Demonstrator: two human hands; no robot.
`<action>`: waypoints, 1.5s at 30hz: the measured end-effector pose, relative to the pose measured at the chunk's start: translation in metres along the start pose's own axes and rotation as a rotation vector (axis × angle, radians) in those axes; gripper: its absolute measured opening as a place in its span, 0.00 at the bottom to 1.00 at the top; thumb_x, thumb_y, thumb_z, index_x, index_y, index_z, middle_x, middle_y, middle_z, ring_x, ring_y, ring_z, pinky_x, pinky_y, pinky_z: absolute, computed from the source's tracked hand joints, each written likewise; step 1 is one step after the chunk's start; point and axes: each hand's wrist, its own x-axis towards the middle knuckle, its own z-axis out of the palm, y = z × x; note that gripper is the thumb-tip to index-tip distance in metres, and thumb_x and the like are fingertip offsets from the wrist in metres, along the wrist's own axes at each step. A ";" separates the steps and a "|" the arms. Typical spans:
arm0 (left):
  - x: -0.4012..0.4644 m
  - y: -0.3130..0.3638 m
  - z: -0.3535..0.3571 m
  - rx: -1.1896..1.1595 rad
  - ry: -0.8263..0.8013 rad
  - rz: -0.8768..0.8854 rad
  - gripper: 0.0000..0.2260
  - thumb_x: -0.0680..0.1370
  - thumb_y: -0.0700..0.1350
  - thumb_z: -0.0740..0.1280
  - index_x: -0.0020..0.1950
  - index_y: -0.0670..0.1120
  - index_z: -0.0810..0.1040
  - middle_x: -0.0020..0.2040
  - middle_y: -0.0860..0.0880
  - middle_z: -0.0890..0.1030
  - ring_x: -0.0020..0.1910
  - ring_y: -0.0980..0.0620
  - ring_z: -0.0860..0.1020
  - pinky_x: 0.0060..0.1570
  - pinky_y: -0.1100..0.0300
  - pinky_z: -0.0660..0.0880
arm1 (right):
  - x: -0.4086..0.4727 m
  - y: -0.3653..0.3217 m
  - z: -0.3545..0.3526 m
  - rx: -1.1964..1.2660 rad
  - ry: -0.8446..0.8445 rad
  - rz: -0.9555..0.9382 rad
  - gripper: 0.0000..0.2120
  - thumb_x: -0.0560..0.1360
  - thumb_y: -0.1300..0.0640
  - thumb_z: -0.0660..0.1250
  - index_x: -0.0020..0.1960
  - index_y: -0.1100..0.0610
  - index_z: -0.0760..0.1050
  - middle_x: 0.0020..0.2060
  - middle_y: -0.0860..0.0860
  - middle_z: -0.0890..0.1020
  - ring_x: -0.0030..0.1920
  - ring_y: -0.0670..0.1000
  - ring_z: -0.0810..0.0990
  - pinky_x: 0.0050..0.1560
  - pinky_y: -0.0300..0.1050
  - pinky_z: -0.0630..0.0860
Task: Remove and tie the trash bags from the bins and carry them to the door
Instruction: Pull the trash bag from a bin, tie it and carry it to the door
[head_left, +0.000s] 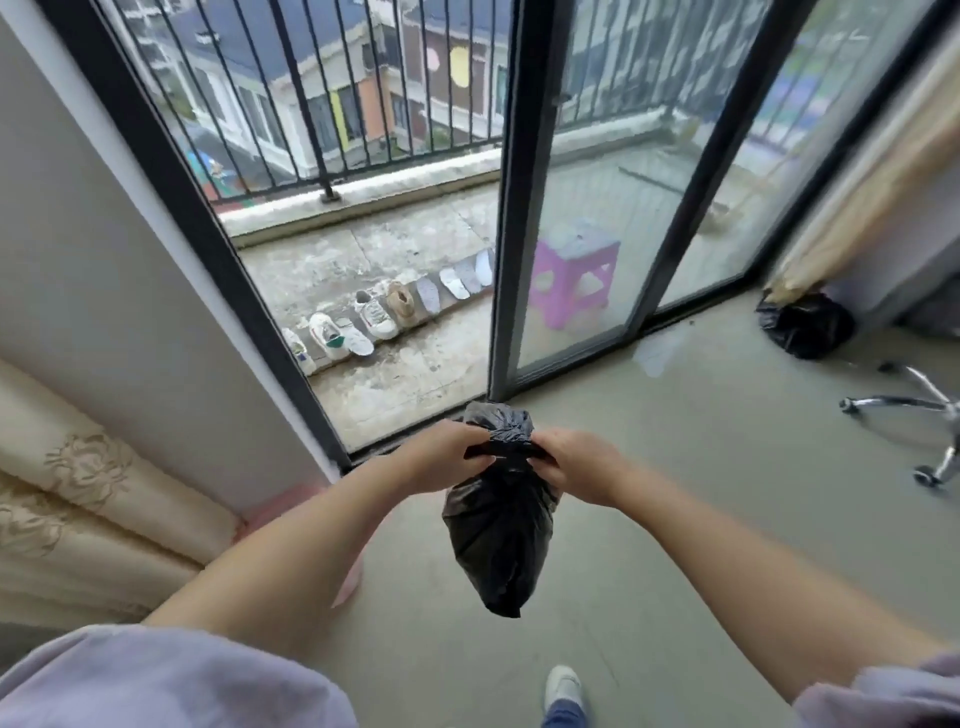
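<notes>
**Op:** Head view, one frame. I see a small black trash bag (498, 540) held up in the air in front of the body, over the grey floor (675, 519), just inside the sliding glass door (587, 208).

**Log:** Where is it against the fingers?

**Op:** The neck of the bag runs between the two hands. Left hand (441, 460) comes in from the left, fingers curled and closed on the gathered plastic at the neck. Right hand (576, 467) mirrors it from the right, fingers pinched shut on the same band of plastic. A crumpled tuft of the bag's top stands up above the knuckles; the filled body hangs below both hands, touching nothing else.

**Log:** Is it knotted?

**Op:** I cannot tell. The fingertips cover the spot where a knot would sit.

**Log:** Surroundings?

**Op:** A second black trash bag (805, 325) sits on the floor at far right, by the foot of a curtain (857, 208) and close to the door track. Chrome chair legs (914, 410) just near it. Through the glass, a pink stool (571, 280) on the balcony; through the open gap, a row of shoes (363, 322) along the sill. One shoe of mine (563, 686) at bottom edge, below the hanging bag.
</notes>
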 end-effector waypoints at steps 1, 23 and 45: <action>0.006 0.011 -0.001 0.017 -0.016 0.056 0.08 0.77 0.45 0.64 0.47 0.41 0.79 0.39 0.45 0.79 0.37 0.48 0.74 0.39 0.56 0.69 | -0.015 0.003 -0.001 0.015 0.036 0.062 0.10 0.78 0.51 0.58 0.50 0.58 0.70 0.48 0.57 0.80 0.48 0.60 0.78 0.46 0.55 0.75; -0.022 0.454 0.227 0.361 -0.583 0.996 0.09 0.79 0.46 0.60 0.49 0.42 0.75 0.42 0.45 0.76 0.41 0.48 0.73 0.38 0.60 0.64 | -0.527 0.044 0.053 0.283 0.428 1.153 0.13 0.81 0.49 0.52 0.53 0.58 0.69 0.47 0.57 0.80 0.47 0.59 0.79 0.48 0.57 0.75; -0.166 0.889 0.531 0.534 -0.859 1.529 0.09 0.79 0.48 0.59 0.41 0.46 0.70 0.38 0.48 0.74 0.39 0.48 0.73 0.39 0.55 0.69 | -0.991 0.097 0.119 0.257 0.518 1.748 0.16 0.82 0.51 0.50 0.57 0.62 0.69 0.46 0.59 0.80 0.41 0.58 0.77 0.40 0.49 0.70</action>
